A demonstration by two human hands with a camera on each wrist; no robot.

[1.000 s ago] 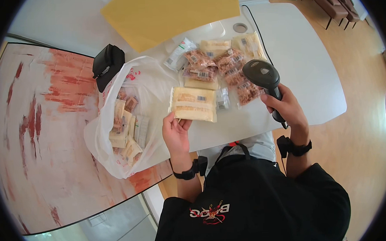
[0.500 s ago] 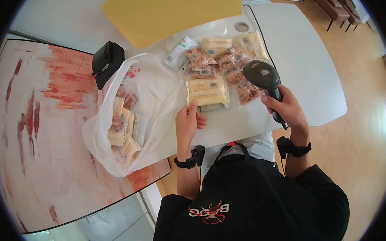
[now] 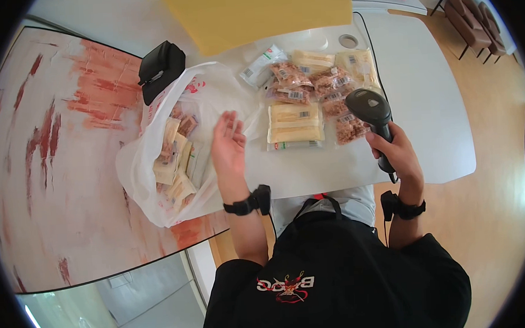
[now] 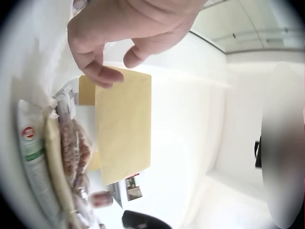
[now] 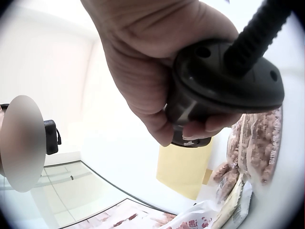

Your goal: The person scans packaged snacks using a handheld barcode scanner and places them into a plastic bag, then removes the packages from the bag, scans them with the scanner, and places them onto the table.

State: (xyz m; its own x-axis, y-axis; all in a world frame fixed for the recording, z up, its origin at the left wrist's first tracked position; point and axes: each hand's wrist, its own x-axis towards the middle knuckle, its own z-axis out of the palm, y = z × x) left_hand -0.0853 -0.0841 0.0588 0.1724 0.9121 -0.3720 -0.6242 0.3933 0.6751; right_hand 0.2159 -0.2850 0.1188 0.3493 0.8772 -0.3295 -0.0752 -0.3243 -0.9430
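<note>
My right hand (image 3: 399, 151) grips the handle of a black barcode scanner (image 3: 369, 106), its head over the packets on the white table. In the right wrist view, fingers wrap round the scanner's handle (image 5: 183, 107), with the coiled cable at its base. My left hand (image 3: 229, 145) holds nothing, fingers loosely bent, beside the white plastic bag (image 3: 139, 182). Inside the bag lie several packets (image 3: 176, 159), some pale, some reddish-brown. A pale yellow packet (image 3: 296, 122) with a barcode lies on top of a white and green packet (image 3: 291, 145), left of the scanner.
Several reddish-brown packets (image 3: 334, 80) and pale packets lie bunched behind. A white tubular packet (image 3: 262, 66) is at their left. A large yellow sheet (image 3: 260, 15) stands at the back. A black case (image 3: 162, 71) sits behind the bag, and a cable (image 3: 367, 34) crosses the table.
My left hand set the pale yellow packet down on the white and green one, let go, and moved left to the bag. The right hand still holds the scanner in much the same place.
</note>
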